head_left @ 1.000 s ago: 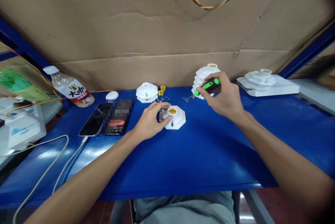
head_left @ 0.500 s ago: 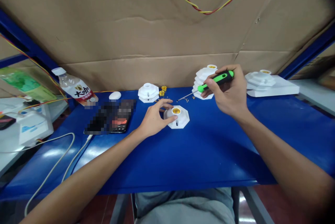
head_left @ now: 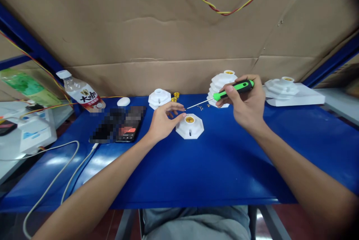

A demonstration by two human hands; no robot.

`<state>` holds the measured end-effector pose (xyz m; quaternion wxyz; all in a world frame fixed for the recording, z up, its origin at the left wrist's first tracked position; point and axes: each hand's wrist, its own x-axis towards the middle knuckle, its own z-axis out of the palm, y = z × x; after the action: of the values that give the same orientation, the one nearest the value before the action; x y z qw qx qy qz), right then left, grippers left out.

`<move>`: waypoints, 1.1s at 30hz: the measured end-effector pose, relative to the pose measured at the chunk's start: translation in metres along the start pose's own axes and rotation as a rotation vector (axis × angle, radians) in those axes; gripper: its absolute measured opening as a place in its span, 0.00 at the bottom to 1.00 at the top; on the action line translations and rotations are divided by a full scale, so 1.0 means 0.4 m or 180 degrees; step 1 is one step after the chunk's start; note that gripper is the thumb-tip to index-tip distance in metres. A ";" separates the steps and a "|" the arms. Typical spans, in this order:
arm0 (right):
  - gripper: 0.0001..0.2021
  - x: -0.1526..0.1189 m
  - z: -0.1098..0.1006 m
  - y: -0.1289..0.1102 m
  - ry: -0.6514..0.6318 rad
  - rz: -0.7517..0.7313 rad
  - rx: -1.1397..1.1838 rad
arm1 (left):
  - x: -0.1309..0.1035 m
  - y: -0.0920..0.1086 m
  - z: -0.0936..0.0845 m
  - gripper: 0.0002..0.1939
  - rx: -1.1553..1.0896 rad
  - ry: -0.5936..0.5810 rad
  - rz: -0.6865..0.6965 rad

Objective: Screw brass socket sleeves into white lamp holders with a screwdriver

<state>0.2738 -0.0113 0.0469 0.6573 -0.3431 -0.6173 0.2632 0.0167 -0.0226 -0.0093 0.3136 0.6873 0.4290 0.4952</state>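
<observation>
A green and black screwdriver is gripped in my right hand, its shaft pointing left and slightly down. Its tip ends at the fingertips of my left hand, where a tiny gold-coloured speck shows, too small to name surely. The left thumb and fingers are curved, with a gap between them. Just under the left thumb, a white octagonal lamp holder with a brass-coloured threaded socket sits upright on the blue table.
Behind are stacked white lamp holders, white bases, gold threaded sleeves and small screws. More holders rest by a white box at right. Phones, a cable and a bottle lie left.
My left hand has shifted off the lamp holder's socket, up to the screwdriver tip. The screwdriver tip has moved slightly left, toward the left fingertips.
</observation>
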 end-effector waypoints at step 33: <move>0.21 -0.031 0.017 0.002 -0.0184 -0.0040 -0.0532 | -0.020 0.017 -0.014 0.02 0.0835 0.0358 0.0477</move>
<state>0.2660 -0.0196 0.0384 0.6099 -0.3851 -0.6579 0.2164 0.0122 -0.0326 -0.0051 0.1589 0.7236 0.4544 0.4947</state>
